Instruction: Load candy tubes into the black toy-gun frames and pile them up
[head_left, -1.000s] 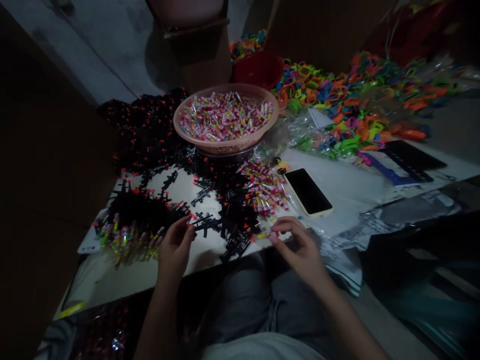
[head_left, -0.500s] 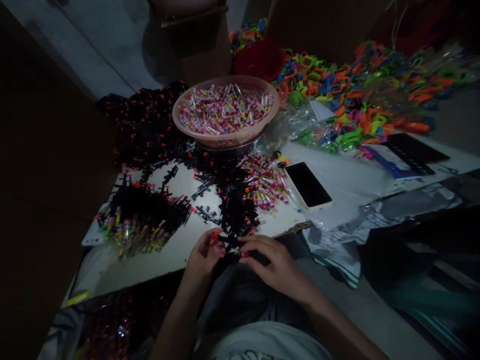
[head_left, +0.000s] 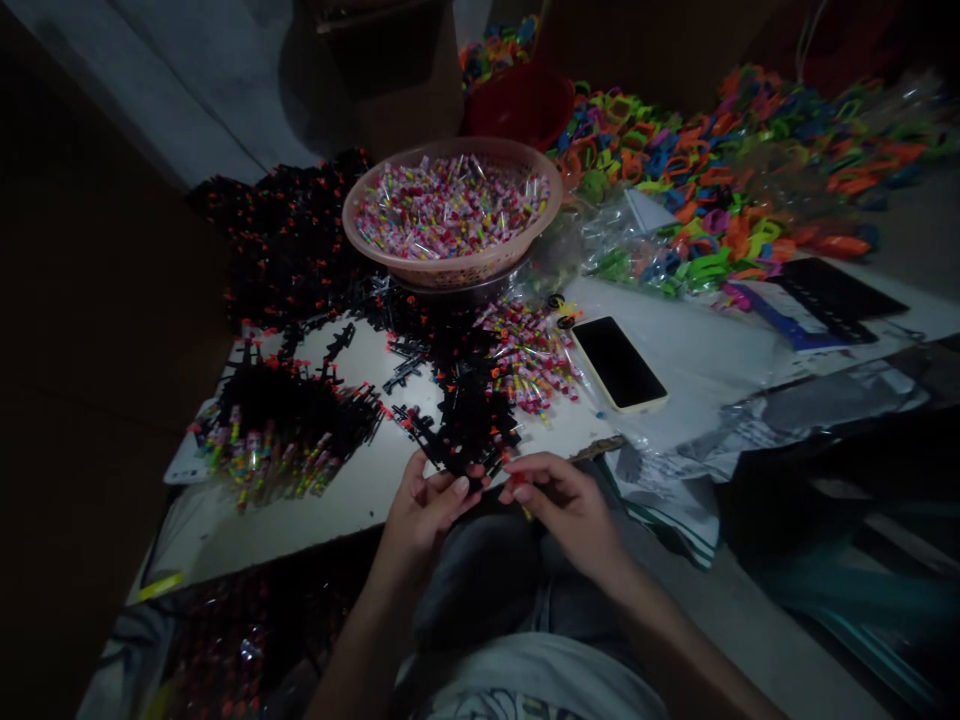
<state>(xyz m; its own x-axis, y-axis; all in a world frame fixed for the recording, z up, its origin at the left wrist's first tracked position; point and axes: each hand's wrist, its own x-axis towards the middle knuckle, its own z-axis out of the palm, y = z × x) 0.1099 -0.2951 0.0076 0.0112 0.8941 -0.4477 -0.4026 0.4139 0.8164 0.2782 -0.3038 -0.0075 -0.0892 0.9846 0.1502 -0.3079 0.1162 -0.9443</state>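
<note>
My left hand [head_left: 427, 510] is closed at the table's front edge, its thumb and fingertips pinching a dark piece that looks like a black toy gun. My right hand [head_left: 562, 500] pinches a small candy tube [head_left: 519, 480] with a red end and a bit of yellow below; the fingers hide most of it. Just beyond both hands lies a pile of black toy guns [head_left: 469, 400] with orange tips. Beside that pile, to the right, is a heap of candy-filled tubes [head_left: 532, 365]. Toy guns joined to candy tubes form a bundle [head_left: 277, 430] on the left.
A pink basket [head_left: 450, 270] full of candy tubes stands behind the piles. A phone [head_left: 619, 362] lies right of the tubes. Colourful plastic pieces [head_left: 675, 150] and a red basin [head_left: 517, 105] are at the back. More black toy guns [head_left: 292, 240] are heaped back left.
My left thumb has closed onto the fingers, and the left hand has shifted slightly right. My right hand has moved a little right with the tube. Several loose guns near the pile's left edge have shifted.
</note>
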